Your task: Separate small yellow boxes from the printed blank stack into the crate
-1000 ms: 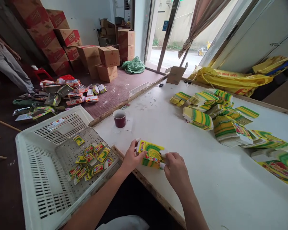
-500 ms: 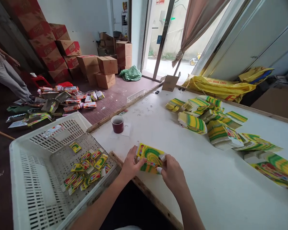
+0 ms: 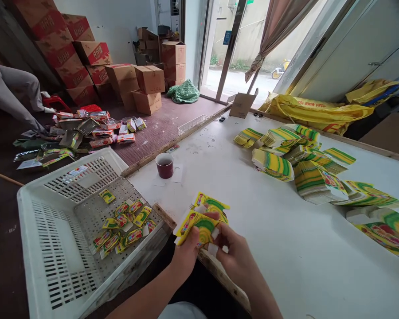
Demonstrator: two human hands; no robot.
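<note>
Both my hands hold one flat yellow-and-green printed carton [image 3: 197, 227] lifted off the white table [image 3: 286, 266] near its front edge. My left hand [image 3: 185, 255] grips it from below, fingers closed. My right hand [image 3: 233, 256] pinches its right side; white tape wraps some fingertips. A small stack of the same cartons [image 3: 213, 204] lies on the table just beyond my hands. To my left stands a white slatted plastic crate [image 3: 53, 248] with several folded cartons [image 3: 124, 226] on its bottom.
A dark red cup [image 3: 165, 165] sits on the table's left edge. Heaps of flat cartons [image 3: 299, 166] cover the table's right side, with yellow sacks [image 3: 315, 110] behind. Brown boxes [image 3: 123, 77] and loose packets [image 3: 86, 130] lie on the floor; another person [image 3: 13, 95] bends at far left.
My hands have lifted one carton off the small stack and drawn it toward me, past the table's front edge. The person at far left has bent lower.
</note>
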